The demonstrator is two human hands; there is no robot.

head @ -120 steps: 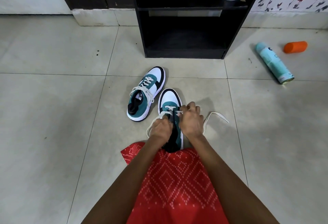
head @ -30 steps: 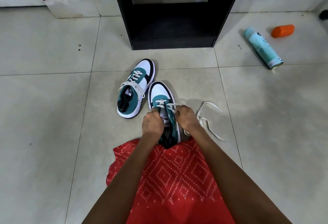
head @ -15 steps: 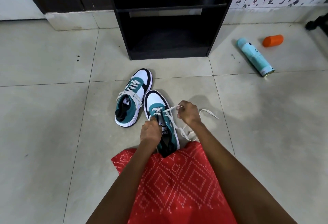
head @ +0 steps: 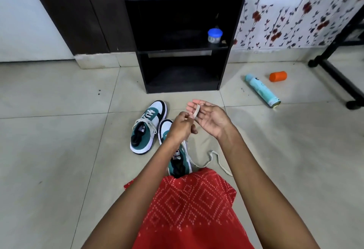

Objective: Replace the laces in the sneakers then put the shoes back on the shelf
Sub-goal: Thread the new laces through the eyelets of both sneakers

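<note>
The left hand (head: 181, 128) is curled, and its fingertips seem to pinch the white lace (head: 196, 110) just beside the right hand's fingers. The right hand (head: 208, 119) lies palm up with fingers spread and slack. The lace end only rests across them and is not gripped. Both hands hover above the toe of the near sneaker (head: 180, 163), which stands under the left forearm. From the left hand the lace drops to that sneaker, and its other tail trails loose on the floor (head: 59, 150) below the right wrist.

The main risk is the lace end slipping off the open right fingers, since only the left pinch secures it. A firm upward pull could also draw the loose tail back through the eyelets, leaving the ends uneven or unthreading a row. It could tip the light sneaker as well, as neither hand steadies it. The far sneaker (head: 147, 128), left of the left hand, looks laced. The shelf (head: 183, 89) stands beyond both hands, its bottom bay free.
</note>
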